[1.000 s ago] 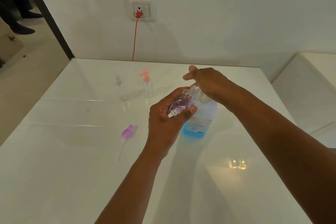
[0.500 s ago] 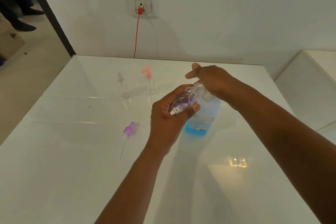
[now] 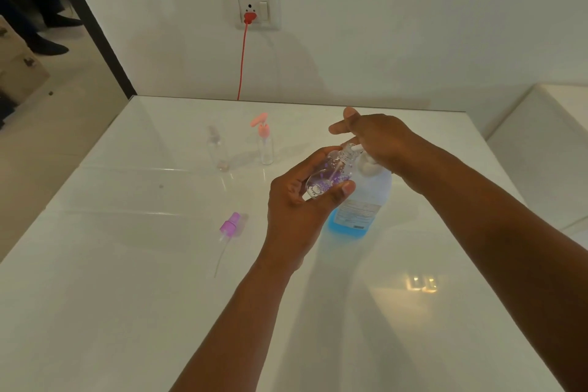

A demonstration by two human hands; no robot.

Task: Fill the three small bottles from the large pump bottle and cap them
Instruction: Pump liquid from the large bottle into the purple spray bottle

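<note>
The left hand (image 3: 297,200) grips a small clear bottle (image 3: 331,175) with purple print, its fingers curled round the far side and the thumb pressed across the near side. The bottle is tilted, its long axis running from the base low on the left up to the open threaded neck at the upper right, so the mouth points up and to the right, at the spout of the large pump bottle (image 3: 364,200). The neck sits right at the spout, touching or nearly so; which of the two cannot be told.

The large pump bottle stands upright on the white table (image 3: 127,312), just behind and to the right of the small one, with blue liquid low in its base. The right hand (image 3: 378,140) rests on top of its pump head, fingers mostly straight and lifted at the tips, holding nothing.

A purple spray cap (image 3: 231,226) with its thin tube lies flat on the table to the left of the left hand, the tube pointing toward the near edge. Further back stand two more small bottles, well apart from the hands: a clear bottle (image 3: 217,149) on the left and a bottle with a pink pump (image 3: 265,145) beside it, both upright.
</note>
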